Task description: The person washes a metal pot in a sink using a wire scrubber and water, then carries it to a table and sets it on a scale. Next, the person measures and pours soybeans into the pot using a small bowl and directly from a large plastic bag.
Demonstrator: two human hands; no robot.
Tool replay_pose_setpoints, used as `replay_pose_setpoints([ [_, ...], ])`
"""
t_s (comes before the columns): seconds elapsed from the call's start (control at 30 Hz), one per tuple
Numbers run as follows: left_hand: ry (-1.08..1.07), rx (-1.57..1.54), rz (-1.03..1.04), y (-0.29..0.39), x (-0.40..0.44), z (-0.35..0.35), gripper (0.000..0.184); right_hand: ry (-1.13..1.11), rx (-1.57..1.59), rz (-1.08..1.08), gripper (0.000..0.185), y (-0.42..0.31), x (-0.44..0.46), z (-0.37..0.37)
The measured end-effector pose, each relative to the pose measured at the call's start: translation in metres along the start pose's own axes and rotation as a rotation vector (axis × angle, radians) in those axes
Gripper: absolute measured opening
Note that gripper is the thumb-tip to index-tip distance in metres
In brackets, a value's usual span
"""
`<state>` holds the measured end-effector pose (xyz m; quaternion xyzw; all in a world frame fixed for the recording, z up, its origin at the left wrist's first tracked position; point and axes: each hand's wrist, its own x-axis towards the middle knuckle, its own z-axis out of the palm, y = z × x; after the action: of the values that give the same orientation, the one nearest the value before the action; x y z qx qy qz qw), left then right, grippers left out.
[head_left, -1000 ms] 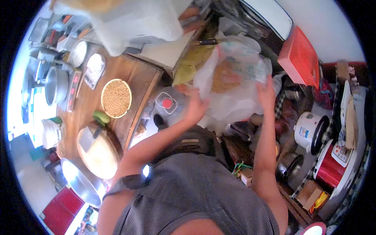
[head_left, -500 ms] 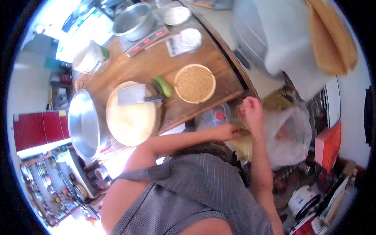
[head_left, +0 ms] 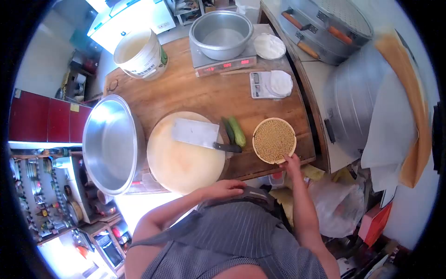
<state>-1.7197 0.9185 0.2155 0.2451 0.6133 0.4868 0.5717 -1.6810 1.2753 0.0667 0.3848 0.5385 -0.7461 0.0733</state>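
Observation:
A round, light-rimmed bowl of yellow-brown beans (head_left: 274, 140) stands near the front edge of the wooden table (head_left: 186, 88). My right hand (head_left: 291, 165) pinches the bowl's near rim with thumb and fingers. Against my waist, in front of the table edge, my left hand (head_left: 225, 189) lies fairly flat with nothing in it. Two green vegetables (head_left: 236, 132) lie left of the bowl. A cleaver (head_left: 197, 133) with a black handle rests on the round chopping board (head_left: 186, 162).
A large metal basin (head_left: 110, 144) stands at the left. Farther back are a white bucket (head_left: 139, 53), a metal pot (head_left: 221, 35) on a scale (head_left: 227, 66), and a small scale (head_left: 259, 85). Big steamers (head_left: 350, 93) stand at the right, above a plastic bag (head_left: 341, 207).
The view has swung from the bag to the table. My right hand has moved from the bag to the bowl's rim, and my left hand has drawn back to my waist.

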Motion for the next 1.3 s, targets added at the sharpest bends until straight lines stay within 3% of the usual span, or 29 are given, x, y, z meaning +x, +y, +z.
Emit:
replay_pose_setpoints([
  [0.2,0.011,-0.054,0.066,-0.008,-0.009,-0.029,0.051,0.081,0.017,-0.079,0.019,-0.058,-0.027,0.039],
  [0.4,0.078,-0.032,0.181,-0.008,-0.009,-0.052,0.048,-0.019,0.008,-0.323,0.024,-0.219,-0.039,0.132],
  [0.53,0.094,-0.008,0.218,-0.013,-0.008,-0.061,0.047,-0.058,-0.044,-0.433,0.026,-0.316,-0.006,0.206],
  [0.7,0.171,0.024,0.291,-0.015,-0.013,-0.068,0.045,-0.201,-0.099,-0.55,0.026,-0.379,0.069,0.285],
  [0.9,0.255,-0.038,0.233,-0.03,-0.023,-0.067,0.044,-0.081,-0.397,-0.665,0.02,-0.397,0.128,0.371],
  [0.97,0.287,-0.168,0.203,-0.033,-0.027,-0.065,0.043,0.124,-0.863,-0.861,0.017,-0.393,0.139,0.387],
  [1.0,0.308,-0.134,0.241,-0.032,-0.029,-0.066,0.042,0.114,-0.864,-0.847,0.017,-0.388,0.149,0.394],
  [1.07,0.332,-0.14,0.236,-0.029,-0.033,-0.067,0.042,0.342,-1.371,-1.276,0.017,-0.381,0.164,0.402],
  [1.17,0.351,-0.101,0.25,-0.029,-0.029,-0.065,0.041,0.298,-1.454,-1.277,0.015,-0.372,0.154,0.413],
  [1.3,0.33,0.006,0.262,-0.014,-0.022,-0.065,0.041,0.369,-1.646,-1.598,0.008,-0.374,0.129,0.411],
])
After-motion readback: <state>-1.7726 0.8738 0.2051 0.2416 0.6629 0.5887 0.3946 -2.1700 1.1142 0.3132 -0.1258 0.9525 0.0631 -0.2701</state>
